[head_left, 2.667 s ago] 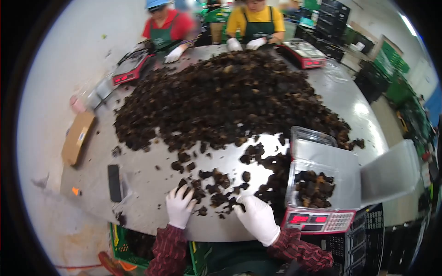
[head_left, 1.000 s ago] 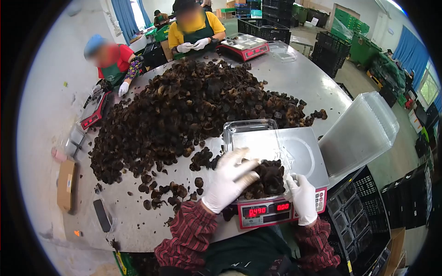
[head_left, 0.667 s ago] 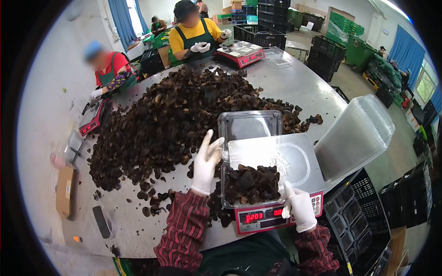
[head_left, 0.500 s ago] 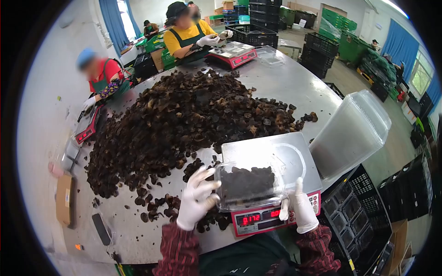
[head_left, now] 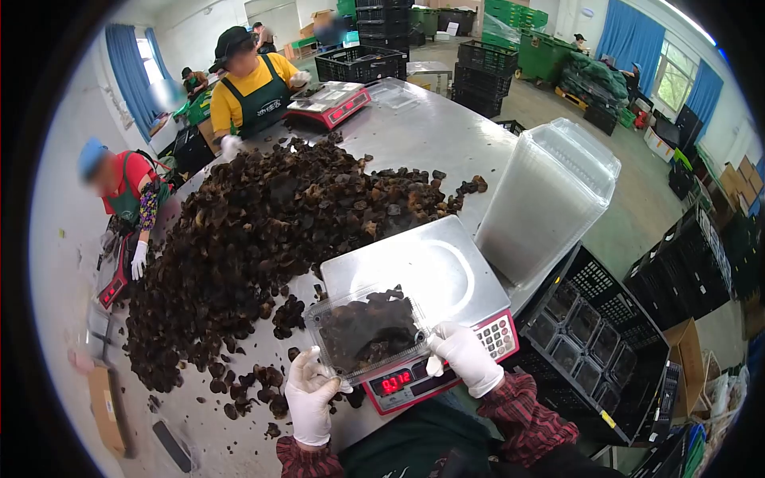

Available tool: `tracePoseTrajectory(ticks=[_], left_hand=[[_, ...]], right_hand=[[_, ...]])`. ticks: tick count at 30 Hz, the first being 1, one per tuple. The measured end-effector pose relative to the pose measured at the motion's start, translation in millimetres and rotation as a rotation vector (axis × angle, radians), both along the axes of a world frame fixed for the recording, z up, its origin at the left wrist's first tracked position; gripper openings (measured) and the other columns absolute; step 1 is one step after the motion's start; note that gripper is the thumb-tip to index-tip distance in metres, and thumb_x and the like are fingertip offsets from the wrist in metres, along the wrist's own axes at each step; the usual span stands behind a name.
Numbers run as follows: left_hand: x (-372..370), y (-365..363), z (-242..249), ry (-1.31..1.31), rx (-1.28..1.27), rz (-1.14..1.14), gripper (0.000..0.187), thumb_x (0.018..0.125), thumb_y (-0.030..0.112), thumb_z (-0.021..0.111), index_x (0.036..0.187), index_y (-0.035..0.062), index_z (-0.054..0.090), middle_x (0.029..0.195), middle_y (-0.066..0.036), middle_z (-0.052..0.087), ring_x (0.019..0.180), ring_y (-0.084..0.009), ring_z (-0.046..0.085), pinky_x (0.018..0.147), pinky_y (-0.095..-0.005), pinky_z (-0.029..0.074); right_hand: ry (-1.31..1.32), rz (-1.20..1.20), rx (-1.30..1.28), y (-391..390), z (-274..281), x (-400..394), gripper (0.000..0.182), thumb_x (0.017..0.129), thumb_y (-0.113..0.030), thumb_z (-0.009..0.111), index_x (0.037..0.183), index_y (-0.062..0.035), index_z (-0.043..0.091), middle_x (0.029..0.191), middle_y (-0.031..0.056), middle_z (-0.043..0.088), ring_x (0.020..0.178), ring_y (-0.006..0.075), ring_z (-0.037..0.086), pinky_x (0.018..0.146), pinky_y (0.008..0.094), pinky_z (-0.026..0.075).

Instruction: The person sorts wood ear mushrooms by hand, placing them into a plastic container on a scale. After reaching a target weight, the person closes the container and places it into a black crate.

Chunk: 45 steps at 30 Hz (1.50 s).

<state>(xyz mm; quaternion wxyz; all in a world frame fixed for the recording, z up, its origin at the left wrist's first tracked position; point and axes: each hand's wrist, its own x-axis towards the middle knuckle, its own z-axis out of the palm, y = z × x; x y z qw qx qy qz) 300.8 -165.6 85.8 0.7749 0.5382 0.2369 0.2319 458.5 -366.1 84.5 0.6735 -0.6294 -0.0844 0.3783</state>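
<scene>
A clear plastic box (head_left: 370, 331) filled with dark dried pieces is tilted over the front left of a red scale (head_left: 414, 275) with a metal plate. My gloved left hand (head_left: 311, 394) pinches the box at its lower left corner. At its right edge, my gloved right hand (head_left: 468, 356) grips the box, close to the scale's keypad. Red digits glow on the scale's display. Left of and behind the scale spreads a large heap of dark pieces (head_left: 263, 223).
Nested clear boxes (head_left: 550, 199) stand right of the scale. A black crate (head_left: 590, 342) holding clear boxes is at the lower right. Two co-workers, one in yellow (head_left: 251, 92) and one in red (head_left: 127, 183), are across the metal table (head_left: 446, 127). A dark phone-like object (head_left: 171, 444) lies lower left.
The view has swung to the right. My left hand has moved to the box's near corner, and the box is tilted more. The co-worker in yellow now reaches one hand to the heap.
</scene>
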Motion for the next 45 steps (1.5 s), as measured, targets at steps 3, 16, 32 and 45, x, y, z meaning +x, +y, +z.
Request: tracePoseTrajectory(ticks=[3, 16, 32, 45], left_hand=[[0, 0, -5, -0.020, 0.031, 0.038, 0.057, 0.075, -0.017, 0.058, 0.128, 0.0014, 0.044, 0.085, -0.007, 0.055, 0.070, -0.0170, 0.061, 0.063, -0.0346, 0.059], [-25, 6, -25, 0.273, 0.127, -0.046, 0.034, 0.090, 0.005, 0.059, 0.123, 0.0016, 0.055, 0.103, -0.008, 0.063, 0.072, -0.0151, 0.062, 0.052, -0.0236, 0.047], [-32, -1, -25, 0.267, 0.345, -0.028, 0.020, 0.088, -0.005, 0.056, 0.105, -0.0052, 0.067, 0.095, -0.009, 0.068, 0.086, -0.0143, 0.065, 0.075, -0.0256, 0.051], [3, 43, -91, 0.453, 1.620, -0.375, 0.037, 0.081, 0.031, 0.064, 0.115, 0.0171, 0.062, 0.136, -0.010, 0.049, 0.134, -0.0336, 0.037, 0.108, -0.0638, 0.023]], right_hand=[[-0.044, -0.010, -0.023, -1, 6, -7, 0.014, 0.093, -0.012, 0.053, 0.089, 0.0016, 0.057, 0.066, 0.0039, 0.061, 0.053, 0.0093, 0.059, 0.050, 0.0230, 0.047], [-0.231, -0.827, -0.253, -313, 41, 5, 0.021, 0.084, -0.013, 0.063, 0.067, -0.0022, 0.063, 0.058, 0.0064, 0.063, 0.042, 0.0060, 0.044, 0.040, 0.0224, 0.030], [-0.425, -1.000, -0.273, -199, -35, 114, 0.037, 0.094, -0.024, 0.049, 0.072, 0.0003, 0.066, 0.052, 0.0007, 0.049, 0.042, 0.0085, 0.040, 0.045, 0.0241, 0.031], [-2.052, -0.574, -0.951, -133, 144, 195, 0.028, 0.098, -0.024, 0.054, 0.099, 0.0030, 0.059, 0.088, 0.0163, 0.058, 0.077, 0.0320, 0.055, 0.070, 0.0386, 0.044]])
